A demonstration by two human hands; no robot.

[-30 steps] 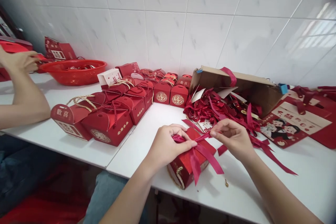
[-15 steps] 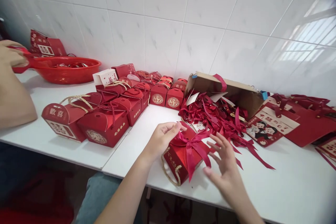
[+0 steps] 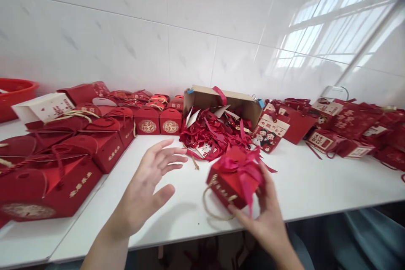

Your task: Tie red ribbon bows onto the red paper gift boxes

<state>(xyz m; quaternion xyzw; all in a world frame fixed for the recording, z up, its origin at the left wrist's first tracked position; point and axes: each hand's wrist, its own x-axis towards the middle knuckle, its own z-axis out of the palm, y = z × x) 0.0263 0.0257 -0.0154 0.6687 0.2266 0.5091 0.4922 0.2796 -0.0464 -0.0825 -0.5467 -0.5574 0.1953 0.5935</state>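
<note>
A red gift box (image 3: 226, 185) with gold lettering, a gold rope handle and a pink-red ribbon bow (image 3: 245, 164) is a little blurred near the table's front edge. My right hand (image 3: 264, 206) grips its right side, thumb at the near corner and fingers round the far side, partly hidden behind the ribbon. To the left of the box, my left hand (image 3: 152, 177) hovers over the table with fingers spread and nothing in it. Behind the box lies a heap of red ribbons and tags (image 3: 215, 135), spilling from a cardboard box (image 3: 234, 103).
Rows of red gift boxes (image 3: 107, 147) stand at the left, several with rope handles. A red basin (image 3: 15, 97) sits at the far left. Red gift bags (image 3: 297, 122) and more ribboned boxes (image 3: 351, 149) line the right. A tiled wall (image 3: 190, 46) closes off the back.
The view has swung right. My left hand has let go of the gift box and moved off to the left. My right hand, open before, now holds the box by its right side.
</note>
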